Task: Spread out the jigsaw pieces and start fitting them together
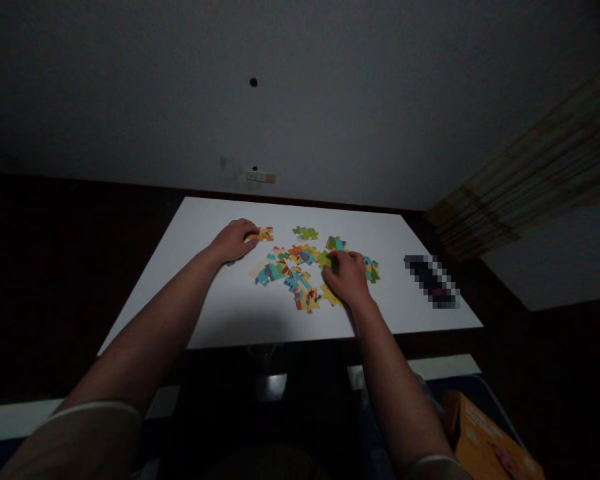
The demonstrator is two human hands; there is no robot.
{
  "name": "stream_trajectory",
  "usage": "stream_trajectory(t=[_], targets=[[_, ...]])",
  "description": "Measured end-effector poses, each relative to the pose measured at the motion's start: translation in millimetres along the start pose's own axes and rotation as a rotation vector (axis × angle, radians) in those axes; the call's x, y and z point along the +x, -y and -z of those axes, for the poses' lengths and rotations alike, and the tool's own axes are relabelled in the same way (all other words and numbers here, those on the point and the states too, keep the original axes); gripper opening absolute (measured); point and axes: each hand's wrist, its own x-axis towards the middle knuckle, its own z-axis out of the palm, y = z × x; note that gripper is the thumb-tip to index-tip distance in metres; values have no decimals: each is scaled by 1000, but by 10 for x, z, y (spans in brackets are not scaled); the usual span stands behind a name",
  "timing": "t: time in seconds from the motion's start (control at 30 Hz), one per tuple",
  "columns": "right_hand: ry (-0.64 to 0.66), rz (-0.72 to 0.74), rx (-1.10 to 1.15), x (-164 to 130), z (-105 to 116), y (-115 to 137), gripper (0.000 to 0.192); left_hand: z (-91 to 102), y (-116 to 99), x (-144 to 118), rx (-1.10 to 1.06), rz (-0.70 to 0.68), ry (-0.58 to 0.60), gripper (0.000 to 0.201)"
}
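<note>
At the far left of the puzzle pieces, my left hand [236, 241] has thumb and fingers closed around the left end of an orange jigsaw puzzle piece [266, 234], which lies flat on the white table. My right hand [349, 276] is right of the middle, its thumb and forefinger pinching at a green puzzle piece [324, 259]. Between the hands lies a loose cluster of puzzle pieces [279, 268] in blue, yellow and red. Yellow pieces [331, 294] are partly hidden under my right hand, and others show beyond its fingers.
The white table [220, 320] stands near a grey wall with a socket plate [261, 177]. Green joined pieces [306, 233] lie toward its far edge. A pixelated dark object [431, 281] rests at the right. Below right is an orange box [495, 440]; a curtain [520, 173] hangs beyond.
</note>
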Motion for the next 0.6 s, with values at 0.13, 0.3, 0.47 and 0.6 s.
stream_trajectory(t=[0.13, 0.3, 0.47, 0.6], targets=[[-51, 19, 136, 11, -78, -140, 49, -20, 25, -4, 18, 7, 4, 50], [-172, -45, 427, 38, -78, -181, 37, -23, 38, -18, 21, 1, 5, 52], [-238, 55, 501, 5, -57, -199, 8, -23, 40, -2, 13, -13, 8, 52], [-72, 238, 453, -28, -59, -184, 11, -19, 25, -4, 12, 9, -5, 50]])
